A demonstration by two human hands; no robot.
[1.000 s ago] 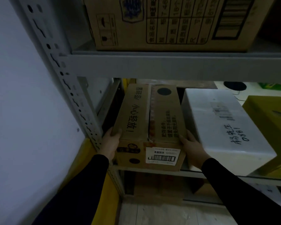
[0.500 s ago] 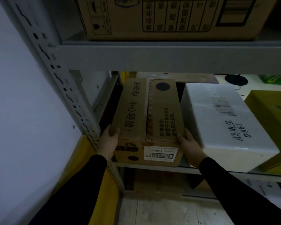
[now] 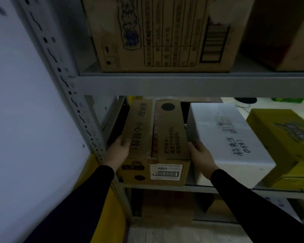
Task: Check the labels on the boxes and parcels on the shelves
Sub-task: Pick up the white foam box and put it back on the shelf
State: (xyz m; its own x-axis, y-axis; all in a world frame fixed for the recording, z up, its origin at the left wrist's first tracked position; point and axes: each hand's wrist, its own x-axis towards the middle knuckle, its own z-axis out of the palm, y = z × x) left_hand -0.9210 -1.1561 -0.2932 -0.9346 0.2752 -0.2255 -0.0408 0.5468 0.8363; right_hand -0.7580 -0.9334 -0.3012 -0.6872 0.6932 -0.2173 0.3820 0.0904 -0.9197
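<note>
Your cardboard box [image 3: 154, 142] sits at the left end of the middle shelf [image 3: 235, 189], flaps taped shut so its contents stay hidden. Its top carries printed Chinese text and a black dot; a white barcode label [image 3: 166, 171] is stuck on the front face. Your left hand [image 3: 118, 152] clasps the box's left side, thumb hooked over the top edge. Your right hand [image 3: 201, 156] presses against the right side, fingers slipped between it and the white foam box [image 3: 232, 142] just beside. Beyond that lies a yellow carton [image 3: 288, 142]. A larger printed carton [image 3: 165, 32] stands on the upper shelf [image 3: 191, 84].
</note>
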